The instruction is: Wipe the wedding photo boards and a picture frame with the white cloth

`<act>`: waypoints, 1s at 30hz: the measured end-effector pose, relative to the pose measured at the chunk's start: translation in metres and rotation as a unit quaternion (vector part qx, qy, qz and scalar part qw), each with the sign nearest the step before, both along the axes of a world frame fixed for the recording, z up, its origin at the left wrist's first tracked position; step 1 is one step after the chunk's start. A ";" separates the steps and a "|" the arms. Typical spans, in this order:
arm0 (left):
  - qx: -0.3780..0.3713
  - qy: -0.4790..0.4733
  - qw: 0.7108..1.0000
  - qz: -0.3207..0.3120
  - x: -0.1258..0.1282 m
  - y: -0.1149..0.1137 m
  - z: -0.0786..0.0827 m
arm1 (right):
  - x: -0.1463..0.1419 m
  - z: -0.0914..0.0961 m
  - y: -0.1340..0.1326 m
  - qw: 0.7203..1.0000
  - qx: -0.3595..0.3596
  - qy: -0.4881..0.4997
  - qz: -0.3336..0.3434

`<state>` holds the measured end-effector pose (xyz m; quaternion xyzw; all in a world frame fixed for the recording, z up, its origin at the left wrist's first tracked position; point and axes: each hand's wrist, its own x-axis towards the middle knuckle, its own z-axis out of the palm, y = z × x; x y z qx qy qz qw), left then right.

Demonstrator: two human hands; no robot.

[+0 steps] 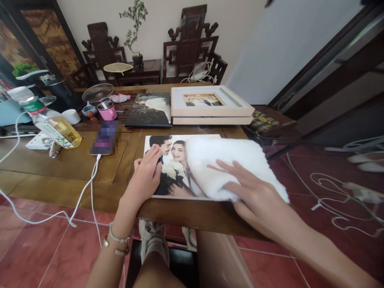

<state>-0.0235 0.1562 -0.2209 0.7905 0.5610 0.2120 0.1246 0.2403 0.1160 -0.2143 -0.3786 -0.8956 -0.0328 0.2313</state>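
Note:
A large wedding photo print (171, 168) lies flat on the wooden table (90, 176) near its front edge. My left hand (147, 174) rests on the photo's left edge, fingers bent and pressing down on it. My right hand (249, 188) lies flat, fingers stretched out, on a fluffy white cloth (228, 160) that covers the right half of the photo. Neither hand grips anything.
Behind the photo lie a dark photo album (150, 110) and stacked framed pictures (210, 106). To the left stand a pink cup (107, 111), a bottle of yellow liquid (49, 122), a phone (105, 138) and a white charging cable (87, 188). Carved chairs stand at the back.

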 end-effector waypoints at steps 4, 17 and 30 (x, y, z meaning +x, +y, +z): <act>-0.003 -0.002 1.000 0.001 -0.002 0.003 0.004 | 0.000 0.013 -0.035 0.999 -0.030 -0.001 0.038; -0.002 -0.001 1.000 0.000 -0.005 -0.002 0.002 | 0.027 -0.003 0.042 0.998 -0.058 0.024 0.018; -0.001 -0.005 1.000 -0.002 0.000 -0.003 0.000 | 0.014 -0.006 0.044 0.999 -0.005 0.014 -0.031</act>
